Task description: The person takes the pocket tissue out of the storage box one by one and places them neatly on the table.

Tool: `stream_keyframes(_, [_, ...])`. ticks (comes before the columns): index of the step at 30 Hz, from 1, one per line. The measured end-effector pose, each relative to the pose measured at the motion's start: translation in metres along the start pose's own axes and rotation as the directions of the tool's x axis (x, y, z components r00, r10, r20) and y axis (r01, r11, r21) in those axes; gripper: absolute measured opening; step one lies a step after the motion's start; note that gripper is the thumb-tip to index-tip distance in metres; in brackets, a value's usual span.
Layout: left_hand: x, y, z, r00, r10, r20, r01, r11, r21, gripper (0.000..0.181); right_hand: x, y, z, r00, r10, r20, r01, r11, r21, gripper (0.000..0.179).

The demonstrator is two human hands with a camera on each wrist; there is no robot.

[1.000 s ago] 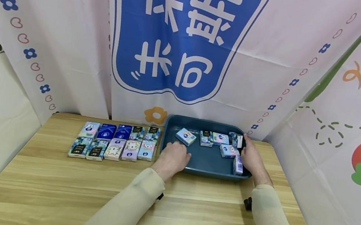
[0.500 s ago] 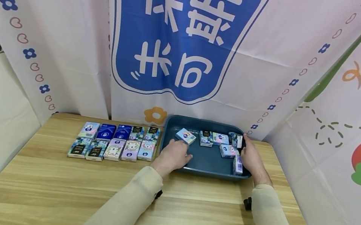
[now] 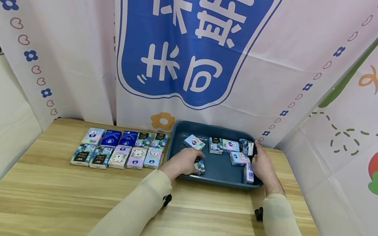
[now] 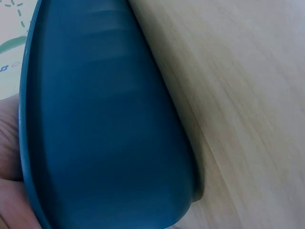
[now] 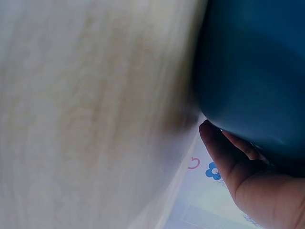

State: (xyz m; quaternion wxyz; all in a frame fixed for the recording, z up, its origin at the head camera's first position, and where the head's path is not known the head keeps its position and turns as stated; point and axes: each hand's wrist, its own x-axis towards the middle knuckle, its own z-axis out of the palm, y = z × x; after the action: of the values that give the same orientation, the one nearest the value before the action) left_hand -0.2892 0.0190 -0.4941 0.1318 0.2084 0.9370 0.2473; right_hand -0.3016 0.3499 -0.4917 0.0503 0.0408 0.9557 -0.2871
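In the head view my left hand [image 3: 184, 162] is over the left front part of a dark teal tray [image 3: 215, 173]. Between its fingers and thumb it holds a dark floral tissue pack [image 3: 199, 166], partly covered by the hand. Just behind lies a pale blue tissue pack [image 3: 194, 142]. My right hand [image 3: 264, 167] grips the tray's right side. The right wrist view shows its fingers against the outer wall of the tray [image 5: 252, 76]. In the left wrist view, the tray's outer wall [image 4: 105, 119] hides the pack, and part of the left hand [image 4: 9, 148] shows at the rim.
Several more tissue packs [image 3: 230, 146] lie in the tray's right half, some tilted. Left of the tray, two rows of tissue packs [image 3: 118, 156] lie on the wooden table [image 3: 92, 201]. A printed cloth [image 3: 147, 108] hangs right behind the tray.
My left hand has shifted slightly right, and its fingers have spread from the thumb. The dark floral tissue pack, hidden before, now shows between them. My right hand stays at the tray's side.
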Motion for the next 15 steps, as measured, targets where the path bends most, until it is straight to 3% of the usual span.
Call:
stream_keyframes(2, [0.005, -0.005, 0.005, 1.0, 0.021, -0.01, -0.021, 1.0, 0.011, 0.059, 0.0, 0.0, 0.0, 1.0, 0.001, -0.001, -0.001, 1.0, 0.001, 0.072])
stream_keyframes(6, [-0.005, 0.002, -0.007, 1.0, 0.027, -0.007, -0.027, 0.999, -0.023, 0.058, 0.0, 0.0, 0.0, 1.0, -0.009, -0.007, 0.009, 1.0, -0.011, 0.071])
stream_keyframes(7, [-0.002, -0.005, -0.004, 0.998, 0.051, -0.026, -0.051, 0.998, -0.022, 0.058, 0.0, 0.001, 0.0, 1.0, -0.013, -0.01, 0.013, 1.0, -0.013, 0.071])
stream_keyframes(15, [-0.033, 0.006, -0.035, 0.995, 0.089, -0.047, -0.092, 0.993, -0.069, 0.058, 0.002, 0.003, 0.001, 1.0, -0.02, -0.006, 0.02, 1.0, -0.016, 0.071])
